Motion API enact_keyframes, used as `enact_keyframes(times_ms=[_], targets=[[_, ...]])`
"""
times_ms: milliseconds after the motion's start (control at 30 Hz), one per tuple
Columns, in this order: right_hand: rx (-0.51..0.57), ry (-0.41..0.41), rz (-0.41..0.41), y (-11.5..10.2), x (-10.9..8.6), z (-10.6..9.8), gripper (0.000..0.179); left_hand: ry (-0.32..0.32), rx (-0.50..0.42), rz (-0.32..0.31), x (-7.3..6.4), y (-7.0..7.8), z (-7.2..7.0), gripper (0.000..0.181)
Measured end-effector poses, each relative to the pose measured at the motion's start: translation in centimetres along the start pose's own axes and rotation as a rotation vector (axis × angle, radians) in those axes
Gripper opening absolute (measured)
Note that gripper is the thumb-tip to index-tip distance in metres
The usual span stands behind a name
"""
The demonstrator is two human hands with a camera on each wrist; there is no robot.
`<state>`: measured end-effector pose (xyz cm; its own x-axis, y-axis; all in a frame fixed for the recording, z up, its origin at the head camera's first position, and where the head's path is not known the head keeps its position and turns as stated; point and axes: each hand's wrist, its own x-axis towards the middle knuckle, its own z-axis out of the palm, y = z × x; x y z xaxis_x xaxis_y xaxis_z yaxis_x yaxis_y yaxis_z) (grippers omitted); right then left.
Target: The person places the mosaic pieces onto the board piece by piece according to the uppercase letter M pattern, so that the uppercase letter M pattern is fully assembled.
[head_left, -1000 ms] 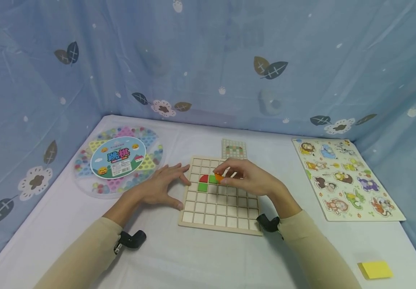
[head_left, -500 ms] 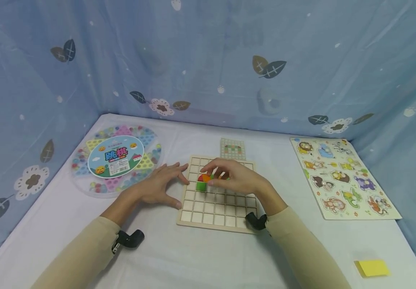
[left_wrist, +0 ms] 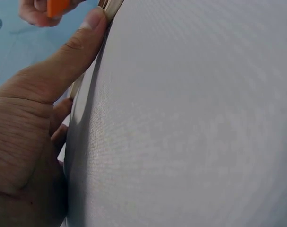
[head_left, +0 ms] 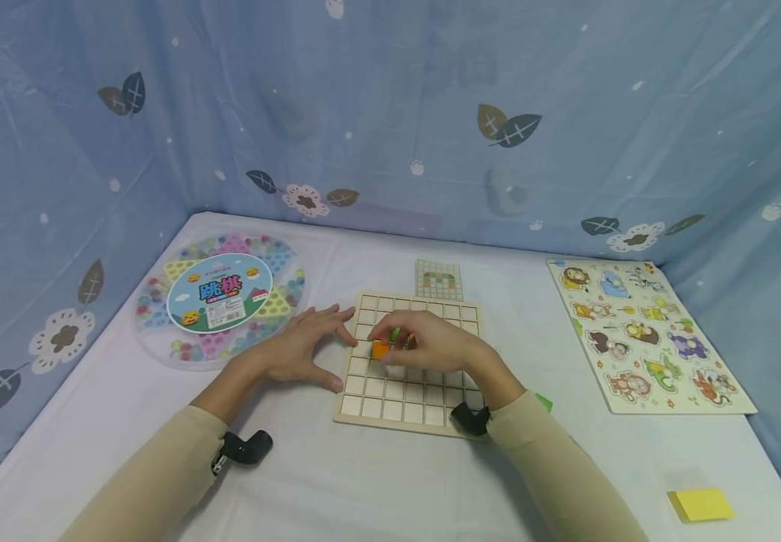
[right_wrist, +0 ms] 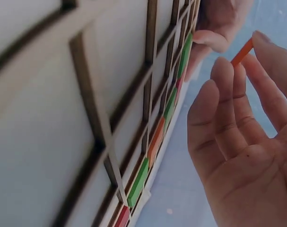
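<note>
My right hand [head_left: 424, 342] pinches a small orange tile [head_left: 379, 350] between thumb and fingertips, over the left part of a wooden grid board [head_left: 390, 410]. In the right wrist view the held tile [right_wrist: 241, 53] is tilted and apart from the board. Seated in the grid there are a green tile [right_wrist: 184, 56], an orange tile [right_wrist: 156, 142] and a red tile [right_wrist: 121, 218]; my right hand hides most of them in the head view. My left hand [head_left: 302, 350] spreads its thumb and fingers along the board's left edge, the thumb [left_wrist: 77, 52] touching it.
Behind the board lies a pattern card [head_left: 439, 280]. A round marble board game [head_left: 221, 297] is at the left, an animal puzzle board [head_left: 648, 339] at the right. A green piece [head_left: 544, 403] shows beside my right sleeve. A yellow block [head_left: 702, 505] lies near the front right.
My right hand has moved left across the board, then slightly nearer, carrying the orange tile. It now covers the red tile. The left hand has stayed at the board's edge.
</note>
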<state>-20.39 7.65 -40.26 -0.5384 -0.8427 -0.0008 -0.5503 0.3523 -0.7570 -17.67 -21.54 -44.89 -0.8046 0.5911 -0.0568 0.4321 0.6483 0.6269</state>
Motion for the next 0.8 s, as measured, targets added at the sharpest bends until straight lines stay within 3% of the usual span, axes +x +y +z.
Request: enact_keyframes(times_ms=[467,800], targets=[[-0.123,-0.072,0.044,-0.3,0.8,1.0,0.03,-0.003,-0.013,-0.004,-0.2,0.1,-0.1,0.064],[-0.159,-0.071,0.068,-0.2,1.0,1.5,0.027,0.004,-0.011,0.01,-0.1,-0.1,0.0,0.063]])
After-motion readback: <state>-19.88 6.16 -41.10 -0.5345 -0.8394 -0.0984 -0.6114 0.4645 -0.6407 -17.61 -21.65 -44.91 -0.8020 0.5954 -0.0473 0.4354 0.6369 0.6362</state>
